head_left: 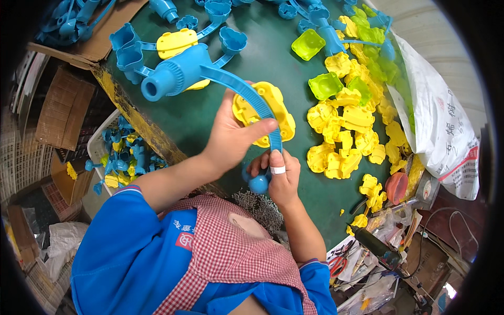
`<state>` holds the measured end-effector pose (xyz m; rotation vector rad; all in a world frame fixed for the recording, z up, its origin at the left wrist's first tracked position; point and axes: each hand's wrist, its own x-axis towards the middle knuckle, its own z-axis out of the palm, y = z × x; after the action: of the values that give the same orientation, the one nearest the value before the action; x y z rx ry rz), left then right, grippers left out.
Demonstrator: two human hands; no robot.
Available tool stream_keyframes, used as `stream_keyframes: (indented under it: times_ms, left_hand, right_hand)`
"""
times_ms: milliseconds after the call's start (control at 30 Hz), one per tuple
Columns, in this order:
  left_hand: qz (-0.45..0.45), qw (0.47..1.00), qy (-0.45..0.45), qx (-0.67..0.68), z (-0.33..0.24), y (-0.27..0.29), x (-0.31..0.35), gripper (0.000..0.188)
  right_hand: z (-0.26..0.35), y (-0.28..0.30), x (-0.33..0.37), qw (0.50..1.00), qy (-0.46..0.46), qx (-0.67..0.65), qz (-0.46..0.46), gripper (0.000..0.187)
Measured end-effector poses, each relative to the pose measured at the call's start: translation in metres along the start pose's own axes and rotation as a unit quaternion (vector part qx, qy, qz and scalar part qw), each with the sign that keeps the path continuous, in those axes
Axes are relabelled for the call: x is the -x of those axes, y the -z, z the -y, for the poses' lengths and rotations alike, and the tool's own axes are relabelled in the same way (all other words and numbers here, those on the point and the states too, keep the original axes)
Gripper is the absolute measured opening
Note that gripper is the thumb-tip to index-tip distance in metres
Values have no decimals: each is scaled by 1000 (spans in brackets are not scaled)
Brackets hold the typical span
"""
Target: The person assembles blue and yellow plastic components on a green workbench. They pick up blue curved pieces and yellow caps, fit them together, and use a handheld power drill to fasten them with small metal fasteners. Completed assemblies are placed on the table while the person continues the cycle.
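A blue plastic frame [181, 73] with a hollow hub and curved ribbed arms ending in cups lies tilted in front of me. My left hand [227, 134] is closed round one arm, its thumb on top. A yellow scalloped plastic piece [285, 116] sits against the underside of that arm, with my left fingers partly hidden behind it. Lower on the same arm, my right hand [284, 181] pinches close to its end; white tape wraps one finger. A rounded blue end [258, 184] shows beside the right fingers. Another yellow piece [177, 43] is on a farther arm.
Yellow pieces [358, 118] and lime-green cups [325, 85] spread over the right of the green table [220, 181]. A heap of small screws [260, 209] lies at the near edge. There is a white sack [441, 115] at right, a dark-handled power screwdriver [375, 247] and a filled crate [97, 144] at left.
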<state>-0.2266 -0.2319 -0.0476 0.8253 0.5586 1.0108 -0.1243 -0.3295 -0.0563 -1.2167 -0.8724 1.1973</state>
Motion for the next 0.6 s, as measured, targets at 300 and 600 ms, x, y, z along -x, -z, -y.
stream_keyframes:
  times_ms: [300, 600]
  left_hand:
    - [-27, 984, 171, 44, -15, 18, 9, 24]
    - [-17, 979, 200, -29, -13, 33, 19, 25]
  right_hand:
    - [18, 113, -119, 595, 180, 778, -88, 39]
    - [-7, 77, -78, 960, -89, 259, -50, 35]
